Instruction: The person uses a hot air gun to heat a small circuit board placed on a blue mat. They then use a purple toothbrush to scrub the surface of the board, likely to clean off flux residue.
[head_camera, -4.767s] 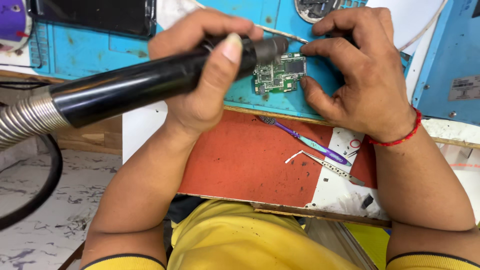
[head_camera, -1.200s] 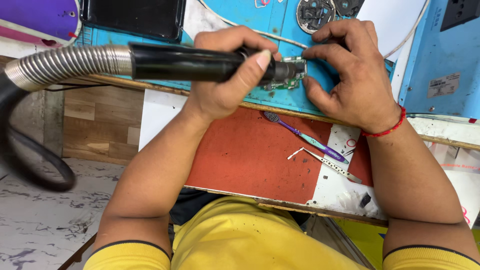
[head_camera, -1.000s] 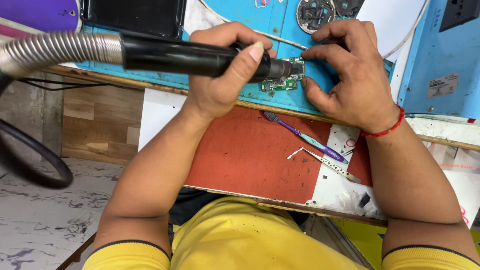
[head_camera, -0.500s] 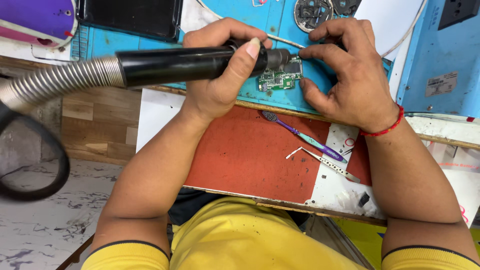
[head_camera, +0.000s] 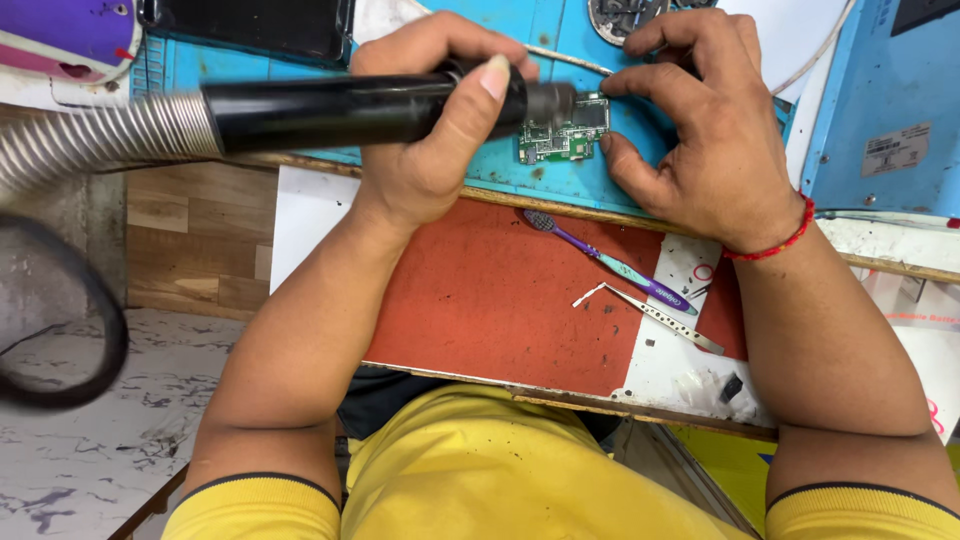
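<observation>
Yellow shirt fabric (head_camera: 500, 470) fills the near edge of the view, and both bare forearms reach forward from it over a red mat (head_camera: 490, 290) on the work surface (head_camera: 690, 370). On that mat lie a purple toothbrush (head_camera: 600, 258) and, just beside it toward the person, a pair of metal tweezers (head_camera: 655, 318). Farther out, the left hand (head_camera: 430, 130) has its grip wrapped fully around the black handle of a hot-air tool (head_camera: 340, 108), thumb laid along the top; a ribbed grey hose (head_camera: 90, 140) trails off the handle to the left. The tool's metal nozzle points at a small green circuit board (head_camera: 562, 138), which rests on a blue work mat (head_camera: 590, 185) beyond the red one. The right hand (head_camera: 700, 130) sits at the board's right edge, forefinger and thumb pinched on its corner, a red thread bracelet (head_camera: 775, 240) at the wrist. A thin metal rod (head_camera: 565, 60) lies past the board.
</observation>
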